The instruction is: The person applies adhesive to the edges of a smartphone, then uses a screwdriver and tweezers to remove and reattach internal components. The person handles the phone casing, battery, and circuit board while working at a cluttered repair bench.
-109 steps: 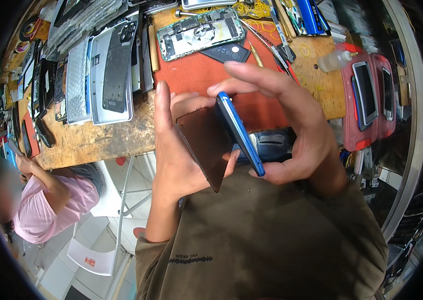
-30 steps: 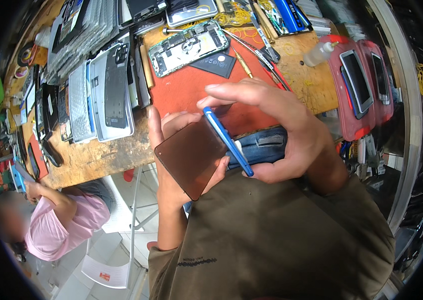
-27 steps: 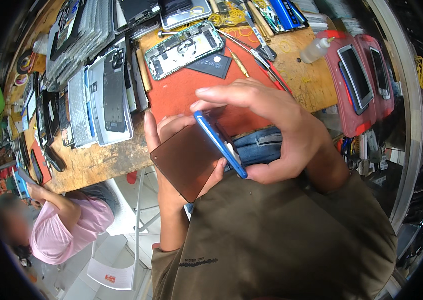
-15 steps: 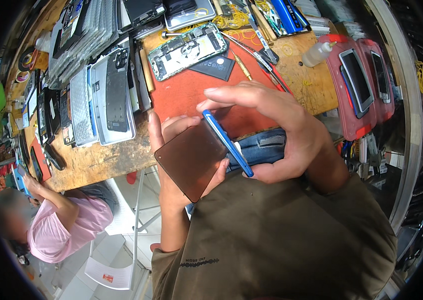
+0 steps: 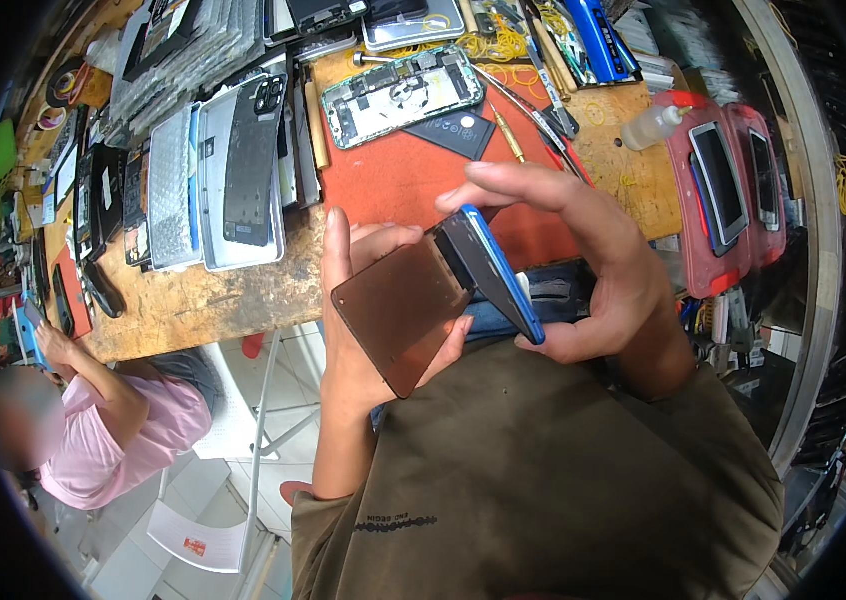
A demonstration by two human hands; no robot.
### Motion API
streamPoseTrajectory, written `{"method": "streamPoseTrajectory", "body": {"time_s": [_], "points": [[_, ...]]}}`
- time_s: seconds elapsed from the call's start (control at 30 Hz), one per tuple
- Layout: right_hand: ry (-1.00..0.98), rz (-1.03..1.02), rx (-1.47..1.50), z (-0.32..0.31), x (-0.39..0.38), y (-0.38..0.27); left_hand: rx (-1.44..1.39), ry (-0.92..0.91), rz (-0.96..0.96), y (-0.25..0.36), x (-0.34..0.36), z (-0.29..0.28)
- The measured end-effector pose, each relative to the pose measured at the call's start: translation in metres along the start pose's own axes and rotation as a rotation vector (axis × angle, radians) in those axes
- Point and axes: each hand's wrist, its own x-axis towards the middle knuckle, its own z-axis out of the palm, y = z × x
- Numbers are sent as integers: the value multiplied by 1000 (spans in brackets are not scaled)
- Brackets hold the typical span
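My left hand (image 5: 346, 372) supports a dark brown, glossy phone screen panel (image 5: 398, 315), with fingers along its far and near edges. My right hand (image 5: 615, 255) grips a blue-edged phone body (image 5: 509, 275) between the thumb at its near end and the fingers at its far end. The phone body stands tilted on edge, its dark side turned toward the panel. A dark strip (image 5: 454, 258) shows between the two pieces near the panel's right edge; whether it joins them I cannot tell. Both are held above my lap, in front of the bench.
An opened phone (image 5: 403, 97) and a black battery (image 5: 458, 132) lie on the red mat (image 5: 368, 185). Tweezers and a gold screwdriver (image 5: 508, 133) are beside them. Phone parts in trays (image 5: 205, 255) stand left. A dropper bottle (image 5: 651, 128) is at right. A person in pink (image 5: 108, 440) sits at left.
The phone body has tilted away from the panel, exposing its dark side and the strip between them. Both pieces appear slightly farther right in view; the bench has also shifted in the picture.
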Motion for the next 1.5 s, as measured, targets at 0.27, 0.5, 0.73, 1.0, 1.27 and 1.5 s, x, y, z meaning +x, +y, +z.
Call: {"method": "streamPoseTrajectory", "body": {"time_s": [0.27, 0.5, 0.73, 1.0, 1.27, 1.5], "points": [[15, 10, 14, 0, -1, 0, 18, 12, 13, 0, 0, 0], [19, 11, 21, 0, 0, 2, 2, -12, -6, 1, 0, -2], [-25, 6, -21, -5, 0, 1, -9, -15, -22, 1, -1, -2], [-22, -3, 4, -5, -2, 4, -2, -21, -16, -2, -4, -3], [26, 15, 59, -6, -5, 6, 85, -38, -15, -3, -5, -5], [28, 29, 69, -8, -9, 6, 143, -61, -29, -1, -4, -8]]}}
